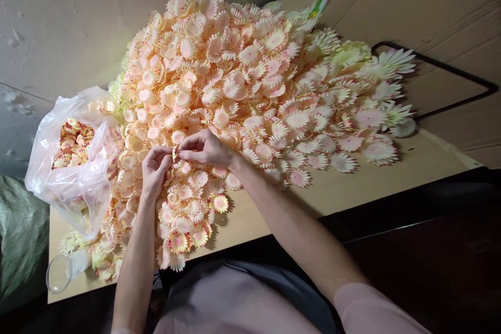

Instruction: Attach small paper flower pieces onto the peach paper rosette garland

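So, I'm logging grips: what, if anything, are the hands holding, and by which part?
A small yellowish piece, held at the fingertips between the left hand and right hand; exactly which part they pinch is too small to tell.

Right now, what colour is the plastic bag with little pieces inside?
The bag is cloudy white, partly clear; head view shows it best.

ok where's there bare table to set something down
Bare table runs along the near edge, below the flowers, right of the right forearm. A smaller patch lies between that forearm and the lower flowers. Crowded: the middle, heaped with flowers, and the left, with bag and cup.
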### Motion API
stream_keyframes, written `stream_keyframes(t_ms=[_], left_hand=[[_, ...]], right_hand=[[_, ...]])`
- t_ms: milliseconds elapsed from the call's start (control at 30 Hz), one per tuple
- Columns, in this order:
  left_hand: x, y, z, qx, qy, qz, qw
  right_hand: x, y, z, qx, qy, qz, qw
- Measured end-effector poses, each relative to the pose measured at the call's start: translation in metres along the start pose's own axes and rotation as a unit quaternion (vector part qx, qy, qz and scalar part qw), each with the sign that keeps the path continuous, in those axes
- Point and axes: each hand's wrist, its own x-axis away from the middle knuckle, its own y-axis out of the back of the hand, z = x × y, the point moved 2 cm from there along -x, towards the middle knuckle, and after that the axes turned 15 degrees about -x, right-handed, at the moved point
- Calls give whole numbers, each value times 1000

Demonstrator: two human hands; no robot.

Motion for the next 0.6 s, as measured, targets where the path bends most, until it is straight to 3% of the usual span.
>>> stream_keyframes(t_ms=[333,600], left_hand=[[1,0,4,12,65,-22,998],[-4,2,5,74,64,-74,992]], right_hand=[[-1,-1,0,24,17,3,1000],[-3,2,2,-64,10,-9,998]])
